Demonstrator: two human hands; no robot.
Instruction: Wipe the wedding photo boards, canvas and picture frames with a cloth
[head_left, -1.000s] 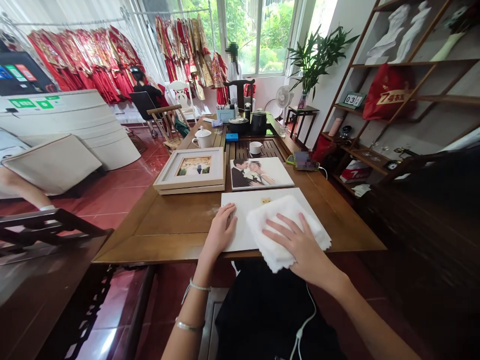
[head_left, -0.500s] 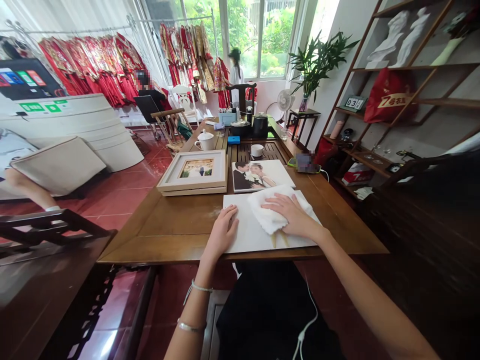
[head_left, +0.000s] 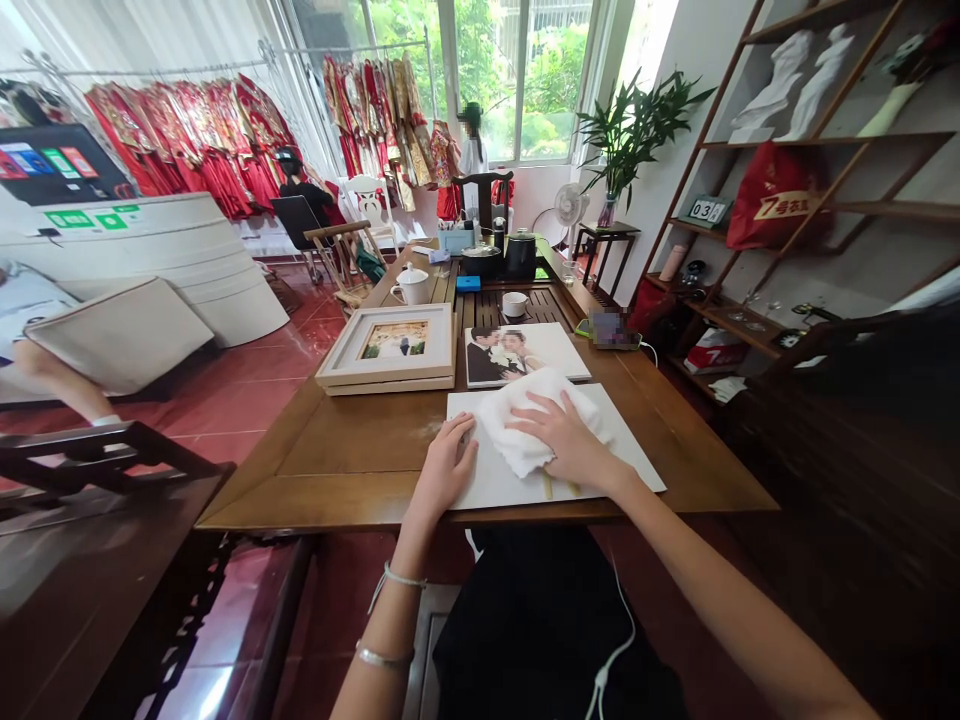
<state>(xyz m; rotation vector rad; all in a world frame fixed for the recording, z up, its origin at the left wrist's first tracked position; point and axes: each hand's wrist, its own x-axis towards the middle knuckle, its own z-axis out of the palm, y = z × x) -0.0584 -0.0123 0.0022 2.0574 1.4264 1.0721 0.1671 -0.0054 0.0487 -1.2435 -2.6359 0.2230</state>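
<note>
A white board [head_left: 637,470] lies flat at the table's near edge, with two short yellowish strips on its near part. My left hand [head_left: 448,465] rests on the board's left edge, its fingers stretched out and the thumb a little apart. On top of the board is a crumpled white towel [head_left: 514,430]. My right hand [head_left: 566,440] presses down on the towel and holds it against the board, fingers spread over the cloth. Just beyond the board lies a wedding photo panel [head_left: 525,352]. To its left are stacked wooden picture frames [head_left: 386,345], the upper one holding a photo.
On the wooden table [head_left: 330,450] stand a lidded white mug [head_left: 411,285], a small white cup [head_left: 514,303], a blue box [head_left: 468,284] and a black kettle [head_left: 520,255]. A phone [head_left: 611,327] with a cable lies at the right edge. Shelves stand right; other people are in the room.
My right hand has slid the towel to the left across the board, uncovering more of the board's right side. My left hand stays at the left edge.
</note>
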